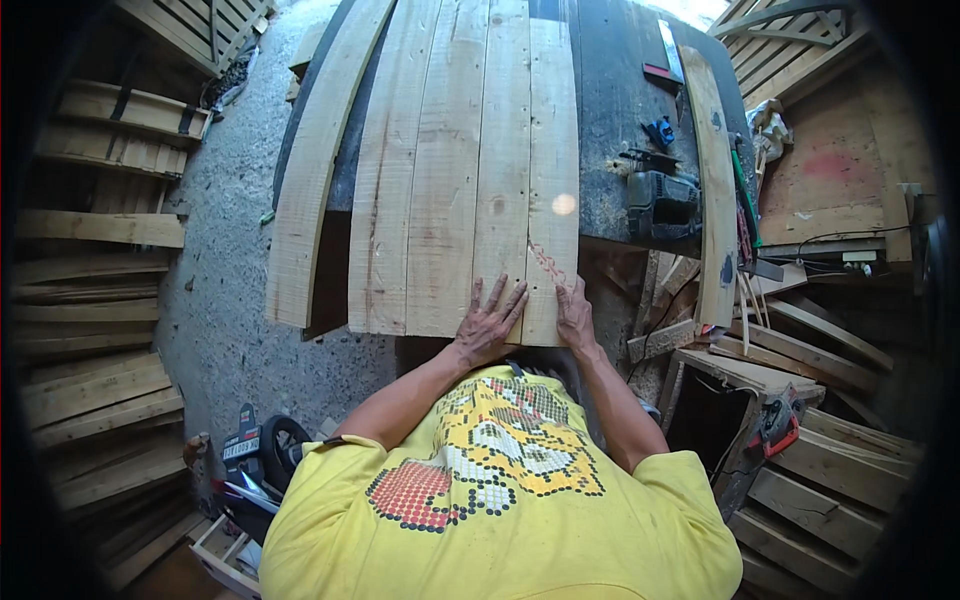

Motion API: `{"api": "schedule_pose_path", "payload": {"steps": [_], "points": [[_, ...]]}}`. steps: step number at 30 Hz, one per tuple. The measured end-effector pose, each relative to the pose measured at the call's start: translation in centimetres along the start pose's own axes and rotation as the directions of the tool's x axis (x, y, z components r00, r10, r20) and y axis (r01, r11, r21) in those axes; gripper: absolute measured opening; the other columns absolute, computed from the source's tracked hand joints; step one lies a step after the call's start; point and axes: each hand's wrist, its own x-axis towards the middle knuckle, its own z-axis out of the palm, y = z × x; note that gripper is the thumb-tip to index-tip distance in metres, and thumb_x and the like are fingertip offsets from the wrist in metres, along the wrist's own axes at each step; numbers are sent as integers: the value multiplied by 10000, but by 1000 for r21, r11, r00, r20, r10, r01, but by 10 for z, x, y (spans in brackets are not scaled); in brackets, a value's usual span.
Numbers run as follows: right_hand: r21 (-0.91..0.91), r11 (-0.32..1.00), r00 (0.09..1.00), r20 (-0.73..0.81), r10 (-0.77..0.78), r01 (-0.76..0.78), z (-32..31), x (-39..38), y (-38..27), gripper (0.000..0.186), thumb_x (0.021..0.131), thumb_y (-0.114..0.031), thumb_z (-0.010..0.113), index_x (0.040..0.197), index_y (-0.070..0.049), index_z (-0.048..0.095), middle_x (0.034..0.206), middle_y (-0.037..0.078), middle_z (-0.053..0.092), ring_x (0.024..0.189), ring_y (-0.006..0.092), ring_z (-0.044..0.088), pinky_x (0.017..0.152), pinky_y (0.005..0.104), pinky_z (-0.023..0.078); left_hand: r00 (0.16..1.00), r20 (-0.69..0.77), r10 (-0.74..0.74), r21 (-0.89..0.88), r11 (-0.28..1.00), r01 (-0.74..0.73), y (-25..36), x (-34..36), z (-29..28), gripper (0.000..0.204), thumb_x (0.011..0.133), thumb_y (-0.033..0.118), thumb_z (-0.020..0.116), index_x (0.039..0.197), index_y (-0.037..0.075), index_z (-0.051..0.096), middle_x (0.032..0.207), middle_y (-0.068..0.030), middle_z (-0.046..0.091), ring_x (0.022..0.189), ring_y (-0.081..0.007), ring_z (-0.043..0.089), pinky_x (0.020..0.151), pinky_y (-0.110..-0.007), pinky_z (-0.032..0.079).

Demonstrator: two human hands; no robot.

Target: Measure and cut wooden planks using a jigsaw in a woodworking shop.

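Several pale wooden planks (440,180) lie side by side, lengthwise away from me, their near ends jutting past the edge of a dark table (610,120). Flat on top near these ends rests my left hand (488,318), fingers spread and holding nothing. My right hand (575,315) is at the near right corner of the rightmost plank (553,200), its fingers closed around the edge. Reddish marks show on that plank just beyond the hand. Part of my right hand's grip is hidden from above.
A separate plank (325,180) lies to the left, and another board (712,180) on the table's right side. Between them and the row sit a black power tool (664,203) and a blue tape measure (658,131). Stacked timber (95,400) lines the left; scrap wood (800,350) lies right.
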Motion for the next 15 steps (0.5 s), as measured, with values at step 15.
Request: {"api": "schedule_pose_path", "payload": {"steps": [15], "points": [[-549, 807, 966, 239, -99, 218, -82, 30, -25, 393, 1002, -335, 658, 1239, -22, 654, 1118, 252, 711, 1050, 448, 684, 888, 484, 543, 997, -82, 4, -79, 997, -11, 4, 1, -5, 1077, 691, 530, 852, 1598, 171, 396, 1689, -26, 327, 1585, -410, 147, 1234, -712, 63]]}}
